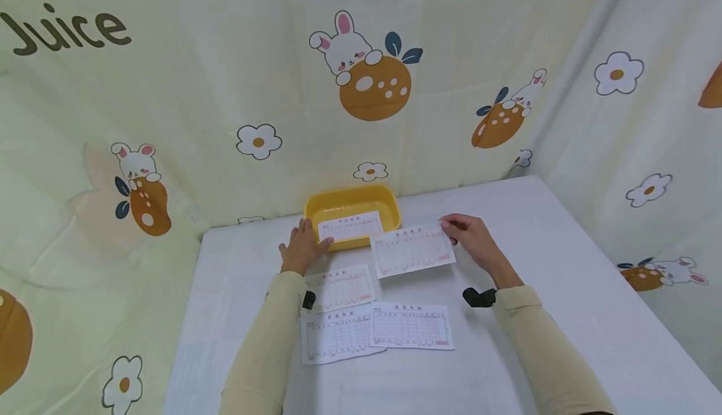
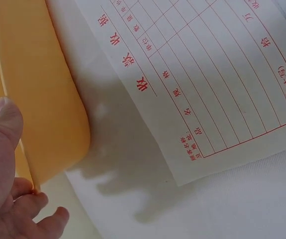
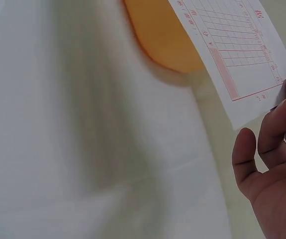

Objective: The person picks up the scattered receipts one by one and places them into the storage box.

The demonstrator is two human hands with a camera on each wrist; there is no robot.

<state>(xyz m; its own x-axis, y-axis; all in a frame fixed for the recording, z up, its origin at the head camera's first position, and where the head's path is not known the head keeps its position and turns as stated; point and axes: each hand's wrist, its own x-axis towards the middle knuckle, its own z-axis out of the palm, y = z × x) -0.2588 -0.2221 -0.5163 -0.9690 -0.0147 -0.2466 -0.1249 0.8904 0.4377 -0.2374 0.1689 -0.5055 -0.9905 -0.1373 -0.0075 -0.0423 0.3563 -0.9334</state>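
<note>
The slips (image 1: 412,326) at the head view's centre are too small to read. The left wrist view crops the tray (image 2: 46,99) at its top edge and the left hand (image 2: 1,174) at lower left. The right wrist view's right edge cuts the right hand (image 3: 279,191); at upper right, the held slip (image 3: 239,55) covers part of the tray.

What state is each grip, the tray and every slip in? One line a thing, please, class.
Yellow tray: upright, one slip showing inside.
Tray slip: printed side up.
Raised slip: printed side up, held at a corner.
Back table slip: lying printed side up.
Front two slips: printed side up, overlapping.
Left grip: holding the tray's edge.
Right grip: pinching the raised slip.
</note>
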